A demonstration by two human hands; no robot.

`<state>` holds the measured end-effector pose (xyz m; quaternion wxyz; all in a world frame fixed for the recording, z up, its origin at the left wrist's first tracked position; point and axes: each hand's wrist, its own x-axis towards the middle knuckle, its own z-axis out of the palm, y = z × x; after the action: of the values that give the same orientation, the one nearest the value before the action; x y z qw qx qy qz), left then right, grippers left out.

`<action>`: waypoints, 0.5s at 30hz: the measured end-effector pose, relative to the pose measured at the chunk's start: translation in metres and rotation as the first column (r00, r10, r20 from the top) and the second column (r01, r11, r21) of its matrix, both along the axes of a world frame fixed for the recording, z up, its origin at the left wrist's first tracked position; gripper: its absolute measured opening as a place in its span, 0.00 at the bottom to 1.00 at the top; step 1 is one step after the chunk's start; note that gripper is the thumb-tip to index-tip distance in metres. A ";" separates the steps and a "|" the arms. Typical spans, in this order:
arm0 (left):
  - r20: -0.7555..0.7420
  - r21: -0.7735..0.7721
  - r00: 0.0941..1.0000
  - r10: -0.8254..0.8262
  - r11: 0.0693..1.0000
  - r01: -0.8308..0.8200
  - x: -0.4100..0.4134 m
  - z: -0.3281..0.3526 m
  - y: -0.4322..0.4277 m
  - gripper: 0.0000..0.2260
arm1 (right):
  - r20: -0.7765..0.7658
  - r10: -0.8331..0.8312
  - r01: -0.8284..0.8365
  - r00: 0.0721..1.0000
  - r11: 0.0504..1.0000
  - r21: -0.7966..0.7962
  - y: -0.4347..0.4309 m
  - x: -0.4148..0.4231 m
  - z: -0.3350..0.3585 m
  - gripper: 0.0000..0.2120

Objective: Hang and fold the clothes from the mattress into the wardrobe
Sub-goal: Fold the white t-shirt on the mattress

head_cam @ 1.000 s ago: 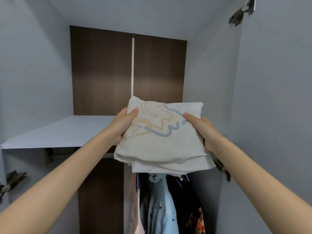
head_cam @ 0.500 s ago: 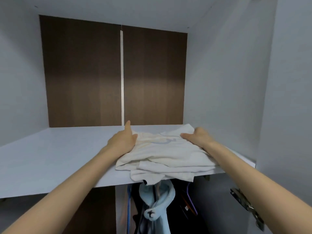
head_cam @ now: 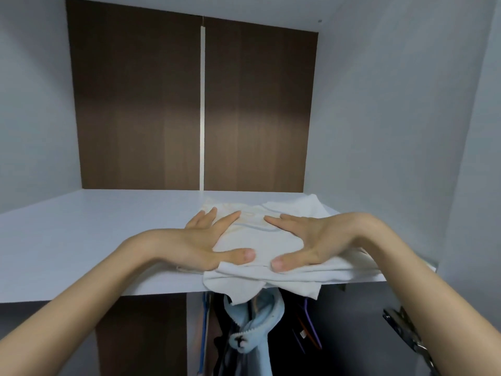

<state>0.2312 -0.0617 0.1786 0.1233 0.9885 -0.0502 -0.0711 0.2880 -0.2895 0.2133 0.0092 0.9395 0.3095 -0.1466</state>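
A folded white garment (head_cam: pixel 260 240) with a faint orange and blue print lies on the wardrobe's top shelf (head_cam: pixel 95 234), towards the right side. Its front edge hangs a little over the shelf's lip. My left hand (head_cam: pixel 211 240) lies flat on the garment's left part, fingers straight and spread. My right hand (head_cam: pixel 303 240) presses flat on its right part, thumb pointing inward. The two thumbs nearly meet near the front edge. Neither hand grips the cloth.
The shelf is bounded by a dark brown back panel (head_cam: pixel 189 104) and pale side walls. Below the shelf hang a light blue hooded garment (head_cam: pixel 254 321) and dark clothes on hangers. A metal door hinge (head_cam: pixel 406 329) sticks out at lower right.
A second ago both hands held the folded garment up in the air. They laid it on the shelf, and now the fingers have let go and spread flat on top of it.
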 end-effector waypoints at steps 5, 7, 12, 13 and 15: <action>0.001 0.090 1.000 0.023 0.996 -0.023 0.015 0.006 -0.009 0.47 | -0.044 -0.018 0.020 0.999 0.999 0.047 -0.002 0.019 0.000 0.48; 0.042 0.137 0.999 0.027 0.990 -0.032 0.032 0.006 -0.010 0.40 | -0.017 -0.034 0.034 0.999 0.998 0.044 -0.002 0.029 0.000 0.47; 0.071 0.209 0.997 0.044 0.976 -0.058 0.072 0.008 -0.016 0.33 | 0.118 -0.154 0.143 0.981 0.985 0.094 -0.012 0.053 -0.002 0.42; 0.076 0.213 0.996 0.054 0.975 -0.069 0.080 0.008 -0.021 0.34 | 0.163 -0.170 0.151 0.972 0.981 0.125 -0.015 0.057 -0.003 0.40; 0.096 0.213 0.994 0.051 0.974 -0.071 0.094 0.009 -0.031 0.34 | 0.252 -0.183 0.144 0.950 0.976 0.163 -0.020 0.062 -0.007 0.35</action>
<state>0.3252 -0.0924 0.1872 0.0147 0.9994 -0.0172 -0.0279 0.3502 -0.3097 0.2062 -0.0290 0.9713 0.2362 0.0028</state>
